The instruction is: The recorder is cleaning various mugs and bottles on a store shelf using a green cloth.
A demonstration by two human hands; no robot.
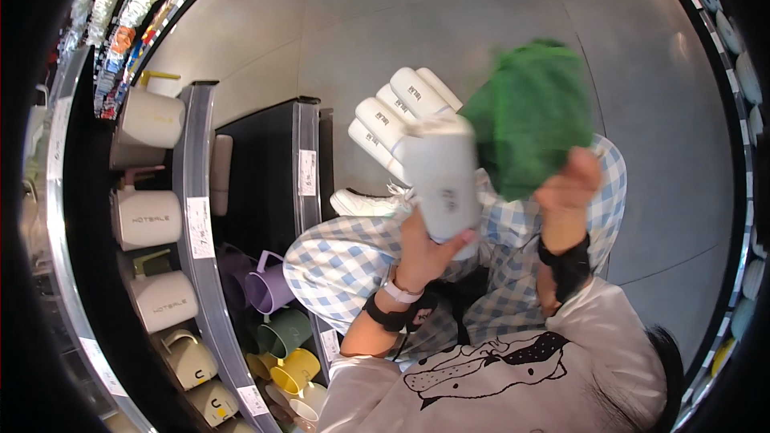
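Note:
My left hand [429, 252] is wrapped round the lower part of a white cylindrical container [443, 172] with a small dark print on its side. It is held up in front of my knees and is slightly blurred. Beside it on the right, my right hand [571, 180] grips a green cloth [537, 116], which is smeared by motion. The cloth's left edge comes close to the container; whether they touch I cannot tell. Several similar white containers [381, 122] are grouped on the floor beyond my left hand, partly hidden behind the held one.
On the left, a shelf unit holds several white mugs [150, 218]. A lower shelf carries a purple mug [269, 285], a dark green mug [285, 333] and a yellow mug [297, 369]. Its black upper board [261, 160] juts toward my checked trouser leg [337, 265]. Another stocked shelf [726, 48] runs along the right rim.

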